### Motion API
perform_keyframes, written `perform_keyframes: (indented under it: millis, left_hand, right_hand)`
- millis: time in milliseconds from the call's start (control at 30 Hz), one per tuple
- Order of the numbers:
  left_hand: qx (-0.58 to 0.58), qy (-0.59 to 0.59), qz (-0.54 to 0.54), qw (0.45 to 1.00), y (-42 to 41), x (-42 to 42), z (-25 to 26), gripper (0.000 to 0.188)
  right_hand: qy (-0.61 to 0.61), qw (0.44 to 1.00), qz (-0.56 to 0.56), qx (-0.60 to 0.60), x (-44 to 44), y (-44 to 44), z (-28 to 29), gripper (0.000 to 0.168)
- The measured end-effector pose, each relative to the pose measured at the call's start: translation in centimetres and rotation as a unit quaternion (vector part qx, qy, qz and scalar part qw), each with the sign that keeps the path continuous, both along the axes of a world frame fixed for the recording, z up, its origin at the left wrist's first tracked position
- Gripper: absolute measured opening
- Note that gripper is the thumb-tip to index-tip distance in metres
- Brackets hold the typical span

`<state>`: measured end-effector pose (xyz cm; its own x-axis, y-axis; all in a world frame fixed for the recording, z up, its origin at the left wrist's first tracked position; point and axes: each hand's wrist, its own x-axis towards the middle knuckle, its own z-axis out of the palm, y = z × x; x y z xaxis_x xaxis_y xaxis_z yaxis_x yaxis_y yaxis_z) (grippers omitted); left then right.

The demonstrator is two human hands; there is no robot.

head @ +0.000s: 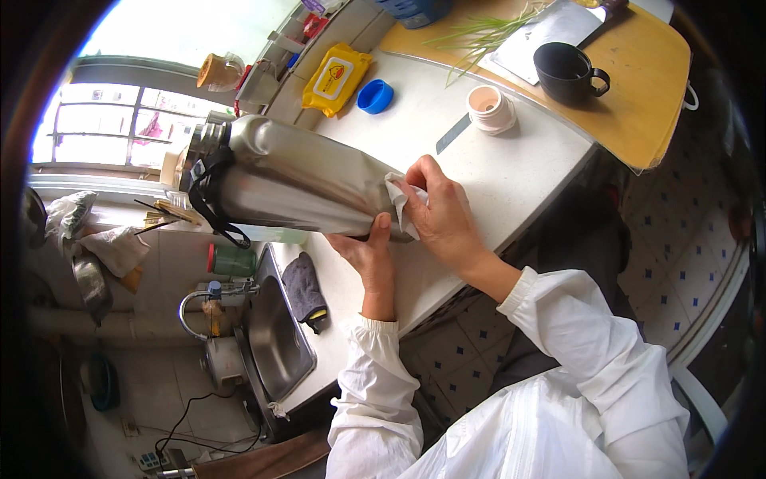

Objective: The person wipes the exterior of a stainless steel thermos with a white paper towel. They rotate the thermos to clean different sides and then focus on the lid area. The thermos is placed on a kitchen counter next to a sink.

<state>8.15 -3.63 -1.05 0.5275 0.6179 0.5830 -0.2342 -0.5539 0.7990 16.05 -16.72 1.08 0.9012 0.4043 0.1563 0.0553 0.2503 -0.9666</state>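
A large stainless steel vacuum flask (299, 173) lies tilted in the air above the counter, its neck towards the window and a black strap (209, 194) round that neck. My left hand (371, 257) holds it near the base, thumb on the near side. In my right hand (443, 218) is a crumpled white wipe (402, 200), pressed against the flask's base end. Beyond the flask, a blue plastic cap (375, 96) and a pale pink threaded stopper (489, 109) rest on the white counter (413, 120).
A yellow wipes packet (336, 79) lies by the wall. On the yellow board (634, 90) are a black mug (565, 72), green onions (488, 36) and a cleaver (541, 39). A grey cloth (304, 287) lies beside the steel sink (275, 335) with its curved faucet (190, 308).
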Motion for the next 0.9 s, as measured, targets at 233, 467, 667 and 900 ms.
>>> perform_keyframes:
  millis: [233,467,667,900]
  left_hand:
    - [0.074,0.032,0.022,0.996,0.2,-0.1,0.2,0.097]
    - [0.13,0.004,0.042,0.991,0.7,-0.3,-0.8,0.091]
    - [0.078,0.045,0.024,0.996,0.6,-0.6,-1.0,0.113]
    - [0.056,-0.014,-0.015,0.998,0.6,-0.1,-0.9,0.111]
  right_hand:
    - [-0.166,0.979,-0.046,-0.109,0.3,0.3,1.1,0.017]
    - [-0.153,0.975,-0.016,-0.16,1.0,-1.0,-0.2,0.016]
    - [-0.179,0.977,-0.055,-0.105,1.0,0.7,2.7,0.015]
    - [-0.218,0.954,-0.071,-0.196,2.5,0.9,0.9,0.015]
